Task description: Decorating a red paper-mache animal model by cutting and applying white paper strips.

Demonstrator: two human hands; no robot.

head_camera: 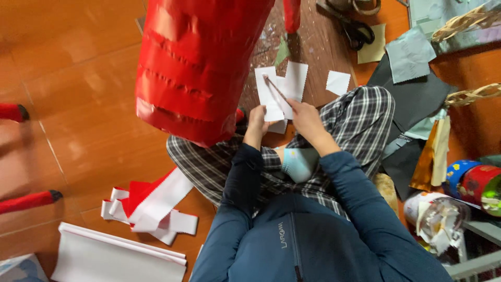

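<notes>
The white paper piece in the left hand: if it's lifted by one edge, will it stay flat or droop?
The white paper piece is probably floppy: it looks thin, like the loose white scraps nearby. It is likely very light, since the left hand seems to hold it by the lower edge alone. The right hand works a thin stick-like tool against it, so it may shift or crease.

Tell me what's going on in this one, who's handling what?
A person sits cross-legged on an orange floor. Their left hand holds a white paper piece, and their right hand holds a thin stick-like tool against it. A large shiny red wrapped shape stands close in front. Red and white paper strips lie to the left; scissors and fabric scraps lie to the right.
</notes>
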